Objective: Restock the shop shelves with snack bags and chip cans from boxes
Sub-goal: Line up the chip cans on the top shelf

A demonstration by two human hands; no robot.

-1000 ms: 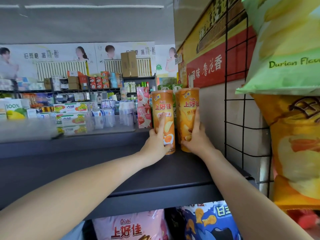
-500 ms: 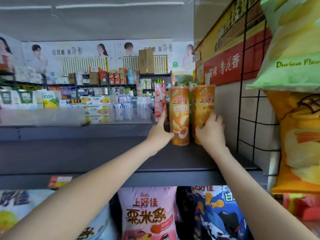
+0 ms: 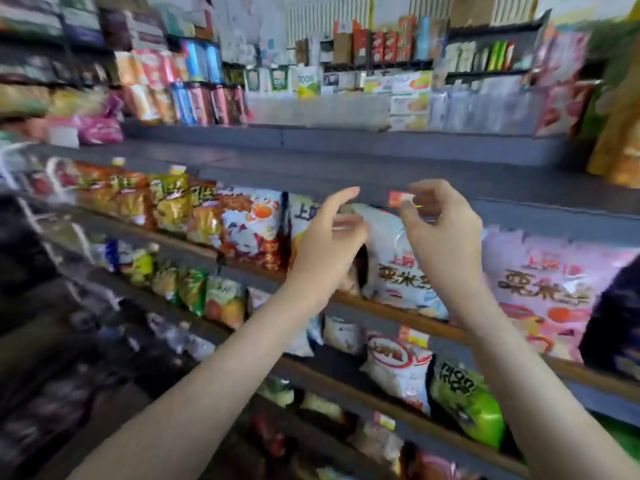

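Note:
My left hand [image 3: 329, 244] and my right hand [image 3: 445, 233] hover side by side in front of the snack shelves, holding nothing. The left fingers are stretched and relaxed; the right fingers hang loosely curled. Between and behind the hands stands a white snack bag [image 3: 391, 265], with a pink snack bag [image 3: 547, 289] to its right. An orange and yellow blur at the far right edge, on the dark top shelf [image 3: 346, 171], looks like the chip cans [image 3: 618, 147]. The whole view is smeared by motion.
Rows of orange and red snack bags [image 3: 242, 230] fill the shelf to the left. Lower shelves hold a green bag [image 3: 464, 400] and several others. A red price tag [image 3: 400, 198] sits on the top shelf's edge. Behind it stand more stocked racks.
Both hands have let go of the two chip cans and drawn back off the top shelf. My view has swung left and down along the snack shelves.

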